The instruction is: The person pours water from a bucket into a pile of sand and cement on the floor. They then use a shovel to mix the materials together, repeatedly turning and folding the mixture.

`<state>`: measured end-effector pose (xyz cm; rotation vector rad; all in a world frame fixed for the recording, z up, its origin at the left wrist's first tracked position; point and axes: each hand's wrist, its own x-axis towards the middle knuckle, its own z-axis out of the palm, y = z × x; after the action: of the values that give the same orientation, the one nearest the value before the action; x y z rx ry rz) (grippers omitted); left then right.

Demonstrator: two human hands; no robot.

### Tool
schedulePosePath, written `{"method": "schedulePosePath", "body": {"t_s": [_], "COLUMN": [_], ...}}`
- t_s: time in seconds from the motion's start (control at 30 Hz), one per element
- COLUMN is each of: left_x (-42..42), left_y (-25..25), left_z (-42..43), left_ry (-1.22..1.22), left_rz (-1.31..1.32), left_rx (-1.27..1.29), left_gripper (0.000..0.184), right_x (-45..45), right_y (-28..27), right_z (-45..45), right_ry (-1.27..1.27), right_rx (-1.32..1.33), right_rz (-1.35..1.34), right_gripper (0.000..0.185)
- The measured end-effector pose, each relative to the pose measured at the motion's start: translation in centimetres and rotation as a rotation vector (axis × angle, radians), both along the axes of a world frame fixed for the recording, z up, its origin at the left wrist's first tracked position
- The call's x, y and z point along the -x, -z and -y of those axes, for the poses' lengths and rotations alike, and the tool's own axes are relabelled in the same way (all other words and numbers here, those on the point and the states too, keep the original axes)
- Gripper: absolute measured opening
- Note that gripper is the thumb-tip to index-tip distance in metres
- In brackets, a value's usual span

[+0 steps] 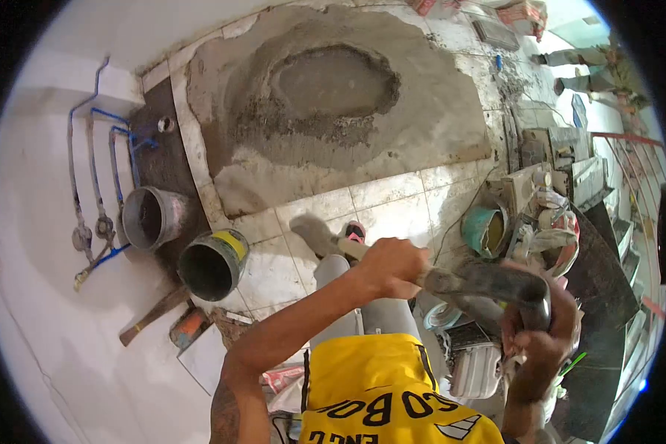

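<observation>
Both hands are closed on a long-handled shovel [445, 281], which spans the view just in front of the person's legs. The left hand [396, 268] wraps the pale shaft partway along; the right hand [546, 342] grips the dark handle end. The blade, blurred, hangs to the left over the floor tiles [388, 207], near a shoe [355, 231].

Beyond the tiles spreads a broad bed of grey mortar [436, 103], with a roughly oval hollow in it. The hollow holds a pool of grey liquid [337, 83], its edge ragged and darker on the near and right sides.

Two buckets stand beside each other by the left wall. The grey bucket [174, 222] shows a dark interior; the black bucket [238, 263], marked with a yellow label [230, 243], is just as shadowed inside, so the contents of either cannot be made out. Across the floor to the right, a teal bucket [472, 231] contains something yellowish-brown, whether liquid or solid is unclear. Next to it sits a crumpled white plastic bag [562, 240] with red markings, its contents hidden. A grey case [475, 371] lies below the shovel, near the person's right side.
</observation>
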<state>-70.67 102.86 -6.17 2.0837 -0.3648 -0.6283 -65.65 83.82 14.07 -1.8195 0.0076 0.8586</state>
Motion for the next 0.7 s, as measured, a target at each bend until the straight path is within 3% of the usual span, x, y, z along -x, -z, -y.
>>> {"method": "schedulePosePath", "body": {"t_s": [0.13,0.23,0.33,0.5,0.53,0.57,0.67,0.7], "left_x": [-1.4,-3.2,-3.6,-1.1,1.9,1.5,4.0,3.4], "left_y": [3.6,5.4,7.8,15.5,21.6,22.0,32.2,35.2], "left_z": [-1.4,-4.5,-8.9,-16.7,-16.6,-17.0,-17.9,-17.1], "left_ry": [0.065,0.19,0.15,-0.432,-0.788,-1.188,-1.862,-1.925], "left_rz": [0.118,-0.017,-0.121,-0.068,-0.026,-0.097,-1.089,-1.134], "left_rx": [0.126,0.038,0.056,0.348,0.225,0.17,0.775,1.045], "left_gripper": [0.024,0.027,0.033,0.045,0.051,0.041,0.034,0.041], "right_x": [1.0,1.9,2.1,1.2,1.1,1.0,0.5,0.0], "right_y": [2.3,5.6,8.0,15.9,17.5,19.0,20.7,21.2], "right_z": [0.6,-1.0,-7.8,-7.8,-6.8,-5.8,-4.5,-3.9], "right_ry": [0.121,0.219,0.468,0.661,0.721,0.753,0.822,0.833], "right_rx": [-0.057,-0.136,-0.306,-0.541,-0.609,-0.725,-0.786,-0.81], "right_rz": [-0.178,-0.286,-0.366,-0.516,-0.543,-0.592,-0.642,-0.665], "right_gripper": [0.086,0.089,0.089,0.079,0.077,0.073,0.071,0.071]}}
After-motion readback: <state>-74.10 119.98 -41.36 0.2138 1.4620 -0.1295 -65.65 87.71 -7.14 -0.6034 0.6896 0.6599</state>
